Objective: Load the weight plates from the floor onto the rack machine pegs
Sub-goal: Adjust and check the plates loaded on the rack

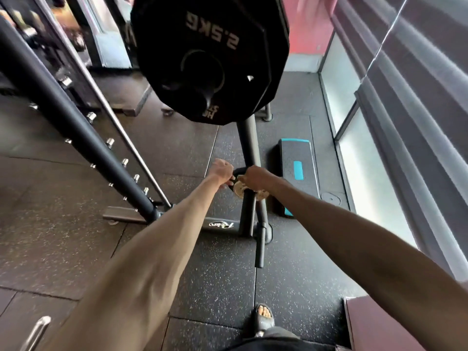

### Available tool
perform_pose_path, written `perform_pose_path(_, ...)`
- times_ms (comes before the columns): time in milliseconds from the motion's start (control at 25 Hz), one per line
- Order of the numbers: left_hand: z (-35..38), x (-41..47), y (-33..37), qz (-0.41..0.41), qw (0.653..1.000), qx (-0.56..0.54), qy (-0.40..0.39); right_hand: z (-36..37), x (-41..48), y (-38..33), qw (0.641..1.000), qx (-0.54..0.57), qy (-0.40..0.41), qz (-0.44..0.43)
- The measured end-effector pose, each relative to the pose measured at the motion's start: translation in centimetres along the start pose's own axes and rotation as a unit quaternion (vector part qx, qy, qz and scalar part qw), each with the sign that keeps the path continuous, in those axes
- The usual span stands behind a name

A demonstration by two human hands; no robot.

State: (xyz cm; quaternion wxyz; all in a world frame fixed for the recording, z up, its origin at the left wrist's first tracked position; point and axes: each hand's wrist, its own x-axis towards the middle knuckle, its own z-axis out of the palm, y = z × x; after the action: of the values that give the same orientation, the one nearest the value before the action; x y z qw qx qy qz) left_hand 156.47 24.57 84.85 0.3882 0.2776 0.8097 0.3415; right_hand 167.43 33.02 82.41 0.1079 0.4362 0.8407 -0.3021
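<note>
Both down low: left hand [223, 171] and right hand [254, 177], fingers curled round one small plate [239, 189]; at least two big plates [202, 34] overhead.

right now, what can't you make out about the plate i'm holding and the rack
1. Small plate: head view, left hand and right hand grip and cover most of it; weight marking unreadable.
2. Peg for it: head view, hidden behind the plate and hands; whether it is seated, cannot tell.
3. Large plates: head view, cut off by the top edge; their count unclear.

floor [63, 173]: black speckled rubber tiles | windows [367, 188]: bright, right | wall [311, 24]: pink
</note>
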Motion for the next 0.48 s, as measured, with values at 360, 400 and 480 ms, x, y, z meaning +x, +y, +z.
perform_pose_path(360, -13.4, -10.4, 0.0, 0.076, 0.989, -0.085, 0.091, -2.2, -14.6, -16.7, 0.989, -0.088, 0.072, -0.09)
perform_pose_path(400, -15.1, -10.7, 0.1, 0.091, 0.982, -0.1, 0.132, -2.4, -16.2, -18.4, 0.987, -0.082, 0.084, -0.109)
perform_pose_path(480, -18.4, -9.5, 0.3, 0.131, 0.959, -0.131, 0.214, -3.5, -19.0, -21.3, 0.981, -0.035, 0.129, -0.144)
